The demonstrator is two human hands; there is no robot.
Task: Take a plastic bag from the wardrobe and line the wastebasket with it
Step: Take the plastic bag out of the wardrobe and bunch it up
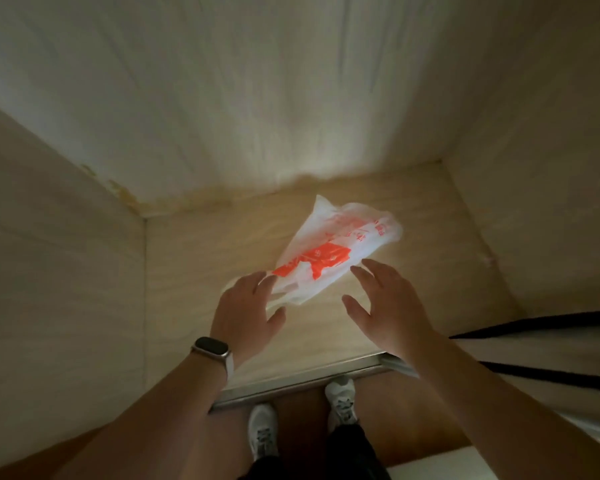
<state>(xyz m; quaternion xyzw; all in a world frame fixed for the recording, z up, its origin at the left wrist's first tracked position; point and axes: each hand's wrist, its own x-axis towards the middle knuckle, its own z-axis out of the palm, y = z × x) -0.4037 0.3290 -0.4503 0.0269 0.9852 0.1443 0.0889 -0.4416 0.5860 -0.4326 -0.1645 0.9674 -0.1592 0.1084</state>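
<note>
Lying on wardrobe floor (pixel 194 271) — plastic bag (pixel 329 251) | left hand (pixel 243 310) touching, right hand (pixel 388 303) beside — grips released

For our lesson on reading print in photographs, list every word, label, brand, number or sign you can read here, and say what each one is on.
Orange print on the crumpled white plastic bag on the wardrobe floor: characters and a solid orange block, too blurred and creased to read.
Dark-faced wristwatch on the left wrist: screen blank, no figures show.
White trainers: no legible brand.
Nothing in the picture can be quoted.
</note>
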